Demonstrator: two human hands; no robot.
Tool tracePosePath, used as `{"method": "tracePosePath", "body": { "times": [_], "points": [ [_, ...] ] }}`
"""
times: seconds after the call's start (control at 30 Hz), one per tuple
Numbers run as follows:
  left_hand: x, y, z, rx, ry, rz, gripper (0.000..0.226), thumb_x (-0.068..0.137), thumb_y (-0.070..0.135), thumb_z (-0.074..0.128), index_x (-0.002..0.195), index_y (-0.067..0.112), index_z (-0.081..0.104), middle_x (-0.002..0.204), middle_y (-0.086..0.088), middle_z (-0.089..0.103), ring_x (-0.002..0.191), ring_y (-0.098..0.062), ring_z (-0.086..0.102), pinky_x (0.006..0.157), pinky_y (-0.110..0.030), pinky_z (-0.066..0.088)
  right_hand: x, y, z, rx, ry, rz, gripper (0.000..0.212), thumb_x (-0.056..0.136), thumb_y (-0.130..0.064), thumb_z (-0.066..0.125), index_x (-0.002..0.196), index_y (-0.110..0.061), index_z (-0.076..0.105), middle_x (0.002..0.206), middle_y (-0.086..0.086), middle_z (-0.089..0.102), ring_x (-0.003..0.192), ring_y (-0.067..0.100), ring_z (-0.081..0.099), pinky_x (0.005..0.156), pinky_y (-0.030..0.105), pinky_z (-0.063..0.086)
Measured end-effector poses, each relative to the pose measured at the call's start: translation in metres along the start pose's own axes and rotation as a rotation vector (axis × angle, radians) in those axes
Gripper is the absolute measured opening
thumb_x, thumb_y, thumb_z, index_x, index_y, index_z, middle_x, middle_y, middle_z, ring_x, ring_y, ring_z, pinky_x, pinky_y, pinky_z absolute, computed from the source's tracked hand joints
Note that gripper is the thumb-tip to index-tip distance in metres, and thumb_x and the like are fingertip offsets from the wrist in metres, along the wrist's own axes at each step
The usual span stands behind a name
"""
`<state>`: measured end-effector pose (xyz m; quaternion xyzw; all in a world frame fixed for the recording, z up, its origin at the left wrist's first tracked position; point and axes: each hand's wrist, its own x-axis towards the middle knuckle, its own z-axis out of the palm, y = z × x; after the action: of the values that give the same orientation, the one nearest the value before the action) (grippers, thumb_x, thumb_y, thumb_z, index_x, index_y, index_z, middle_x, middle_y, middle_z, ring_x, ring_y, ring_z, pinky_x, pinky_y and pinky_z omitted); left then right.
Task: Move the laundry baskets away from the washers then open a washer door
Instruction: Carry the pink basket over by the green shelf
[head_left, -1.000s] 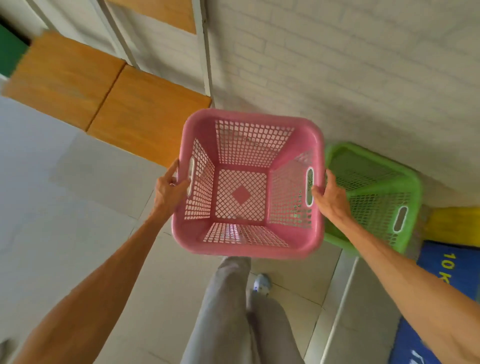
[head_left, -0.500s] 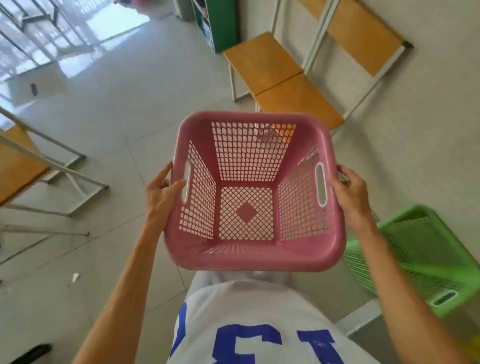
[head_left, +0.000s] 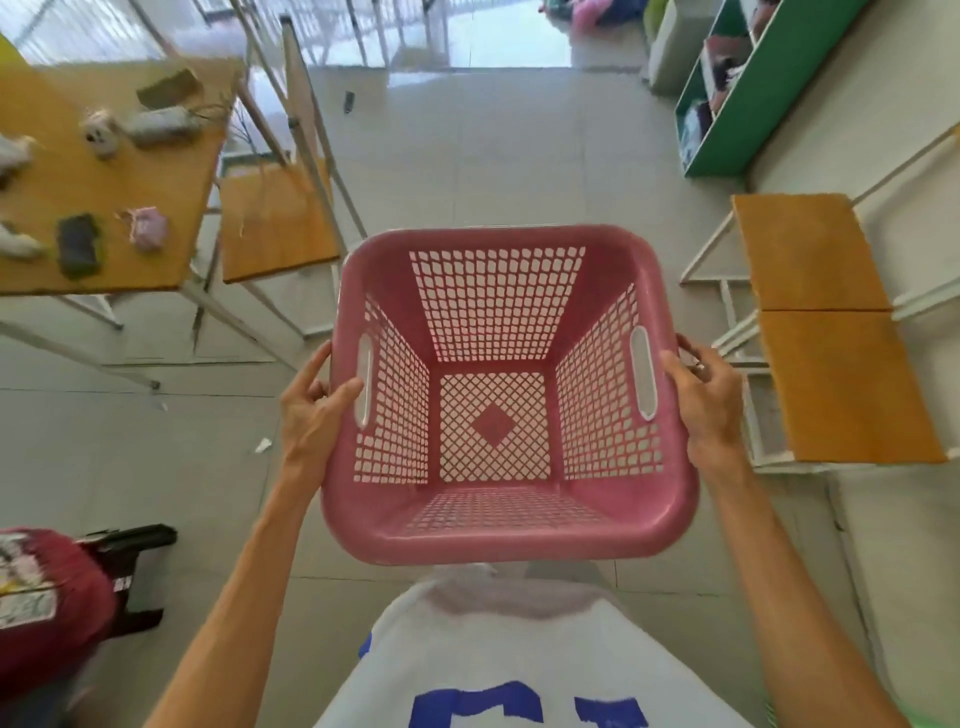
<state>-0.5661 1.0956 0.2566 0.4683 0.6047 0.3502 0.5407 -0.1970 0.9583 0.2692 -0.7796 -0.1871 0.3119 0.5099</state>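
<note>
An empty pink laundry basket with perforated walls hangs in front of my chest, above the tiled floor. My left hand grips its left side beside the handle slot. On the opposite wall, my right hand grips the basket by the right handle slot. No washer and no green basket show in this view.
A wooden table with small items stands at the left, a wooden chair beside it. A wooden bench runs along the right wall under a green shelf. A black stool and red bag sit lower left. Open tiled floor stretches ahead.
I have turned left with the pink basket in both hands. The wall and green basket left the view; the table, chair and open floor came in.
</note>
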Motion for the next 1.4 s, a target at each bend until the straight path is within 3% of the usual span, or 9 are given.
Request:
{"method": "tracePosePath", "body": {
  "times": [0.07,0.17,0.4,0.57,0.9,1.17,1.33,1.4],
  "points": [
    [0.026,0.010,-0.012,-0.004,0.012,-0.008,0.063,0.090,0.011,0.069,0.145,0.033,0.048,0.079,-0.001,0.075,0.067,-0.024,0.075,0.070,-0.053,0.062,0.012,-0.012,0.026,0.045,0.001,0.009,0.042,0.090,-0.029,0.067,0.131,-0.019,0.061,0.082,-0.003,0.074,0.063,0.017,0.075,0.052,0.029,0.060],
    [0.067,0.026,-0.014,-0.001,-0.011,0.000,0.063,0.091,0.012,0.069,0.146,0.032,0.047,0.098,-0.014,0.076,0.077,-0.033,0.075,0.073,-0.052,0.062,0.039,-0.026,0.052,0.087,0.029,0.039,0.043,0.089,-0.032,0.068,0.130,-0.021,0.062,0.088,-0.001,0.076,0.068,0.022,0.076,0.060,0.037,0.062],
    [0.186,0.087,0.043,-0.047,-0.061,0.030,0.061,0.091,0.003,0.065,0.145,0.026,0.048,0.087,-0.003,0.078,0.064,-0.017,0.075,0.058,-0.031,0.062,0.142,-0.061,0.086,0.177,0.093,0.089,0.037,0.088,-0.031,0.068,0.124,-0.022,0.065,0.091,0.003,0.077,0.071,0.021,0.077,0.061,0.034,0.062],
    [0.288,0.142,0.102,-0.012,-0.108,0.039,0.063,0.091,0.005,0.067,0.147,0.026,0.048,0.098,-0.017,0.074,0.070,-0.024,0.075,0.061,-0.037,0.064,0.250,-0.111,0.102,0.184,0.144,0.090,0.029,0.087,-0.031,0.069,0.115,-0.024,0.068,0.097,0.004,0.076,0.073,0.020,0.077,0.065,0.037,0.062],
    [0.479,0.244,0.245,0.017,-0.168,0.090,0.051,0.093,0.024,0.068,0.141,0.033,0.054,0.102,-0.014,0.075,0.079,-0.031,0.075,0.071,-0.050,0.063,0.452,-0.209,0.103,0.235,0.212,0.095,0.031,0.086,-0.038,0.068,0.115,-0.026,0.068,0.096,0.007,0.077,0.081,0.031,0.076,0.071,0.053,0.061],
    [0.659,0.322,0.401,-0.034,-0.366,0.114,0.047,0.095,0.017,0.064,0.141,0.022,0.055,0.088,-0.002,0.078,0.070,-0.018,0.074,0.066,-0.036,0.064,0.611,-0.260,0.103,0.260,0.396,0.119,0.031,0.084,-0.039,0.070,0.113,-0.027,0.070,0.095,0.004,0.078,0.078,0.028,0.077,0.072,0.051,0.062],
    [0.770,0.392,0.511,0.048,-0.522,0.146,0.048,0.096,0.015,0.064,0.143,0.021,0.053,0.092,-0.019,0.070,0.065,-0.018,0.074,0.066,-0.040,0.064,0.704,-0.299,0.107,0.308,0.572,0.160,0.029,0.083,-0.043,0.068,0.109,-0.030,0.072,0.095,0.003,0.078,0.081,0.031,0.076,0.072,0.055,0.061],
    [0.811,0.425,0.555,0.099,-0.577,0.178,0.047,0.095,0.016,0.065,0.141,0.025,0.055,0.095,-0.026,0.068,0.071,-0.025,0.072,0.072,-0.050,0.063,0.741,-0.316,0.106,0.357,0.644,0.168,0.028,0.083,-0.040,0.068,0.109,-0.028,0.072,0.094,0.003,0.078,0.080,0.030,0.076,0.070,0.049,0.062]
  ]
}}
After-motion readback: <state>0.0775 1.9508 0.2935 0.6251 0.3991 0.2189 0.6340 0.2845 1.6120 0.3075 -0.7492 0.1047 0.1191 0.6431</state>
